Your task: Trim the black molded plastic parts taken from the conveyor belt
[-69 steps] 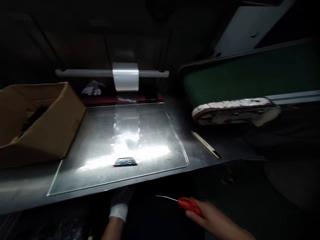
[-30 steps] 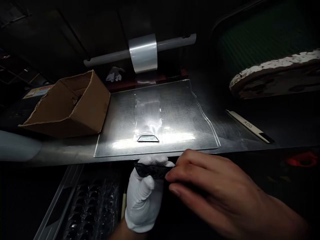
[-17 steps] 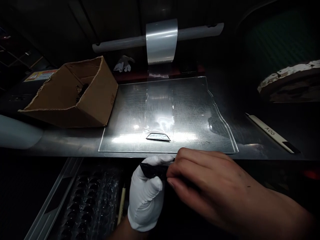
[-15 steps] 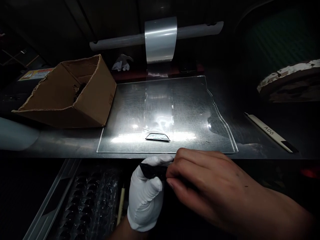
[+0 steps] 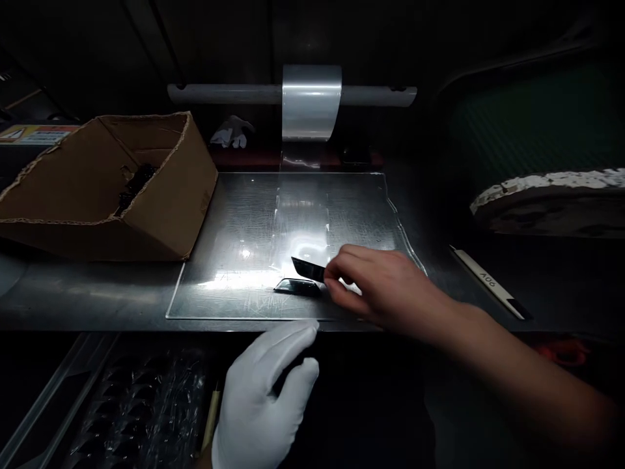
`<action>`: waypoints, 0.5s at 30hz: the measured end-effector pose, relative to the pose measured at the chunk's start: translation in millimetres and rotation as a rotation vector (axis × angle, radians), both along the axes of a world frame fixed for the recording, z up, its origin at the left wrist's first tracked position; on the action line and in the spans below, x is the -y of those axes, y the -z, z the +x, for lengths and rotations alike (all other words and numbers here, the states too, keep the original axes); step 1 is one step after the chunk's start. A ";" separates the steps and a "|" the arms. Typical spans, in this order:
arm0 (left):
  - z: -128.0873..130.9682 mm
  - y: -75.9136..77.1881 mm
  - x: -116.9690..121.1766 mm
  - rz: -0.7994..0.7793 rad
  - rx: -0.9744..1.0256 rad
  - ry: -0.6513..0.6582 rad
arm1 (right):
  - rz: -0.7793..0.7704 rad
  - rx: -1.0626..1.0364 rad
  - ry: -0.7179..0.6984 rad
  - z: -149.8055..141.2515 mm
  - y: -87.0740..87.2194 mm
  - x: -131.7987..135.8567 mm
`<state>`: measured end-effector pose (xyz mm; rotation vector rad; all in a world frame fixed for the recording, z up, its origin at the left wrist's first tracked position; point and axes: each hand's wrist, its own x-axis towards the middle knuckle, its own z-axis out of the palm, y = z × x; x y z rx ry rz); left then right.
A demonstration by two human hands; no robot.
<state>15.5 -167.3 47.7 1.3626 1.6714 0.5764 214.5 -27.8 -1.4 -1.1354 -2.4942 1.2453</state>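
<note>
Between the thumb and fingers of my bare right hand [image 5: 371,280] is a thin dark flat piece [image 5: 306,268], its slanted end pointing left. It hovers just over a similar dark, trapezoid-shaped piece [image 5: 297,287] that lies on a clear sheet [image 5: 234,215]. My left hand [image 5: 268,391], in a white glove, is at the bench's front edge. Its thumb and fingers are apart with nothing between them. Whether the held piece touches the sheet I cannot tell.
A cardboard box [image 5: 166,202] with dark items inside stands on the left. Behind the sheet, a roll of clear film [image 5: 311,104] hangs on a bar [image 5: 224,94]. A pen-like tool marked A06 [image 5: 488,280] lies right. Below left is a plastic tray [image 5: 137,410] of dark domed parts.
My left hand has let go of the dark piece and drawn back, its fingers opening. My right hand has carried the piece forward over the clear sheet. The view has shifted slightly.
</note>
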 end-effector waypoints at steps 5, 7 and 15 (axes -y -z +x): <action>-6.1 7.9 -33.3 0.134 -0.363 0.395 | 0.084 0.188 -0.146 -21.9 18.7 -21.7; -5.8 11.8 -41.4 0.078 -0.419 0.438 | 0.093 0.195 -0.163 -28.1 20.9 -23.6; -5.6 20.3 -37.4 0.052 -0.434 0.425 | 0.090 0.202 -0.201 -35.1 29.3 -26.9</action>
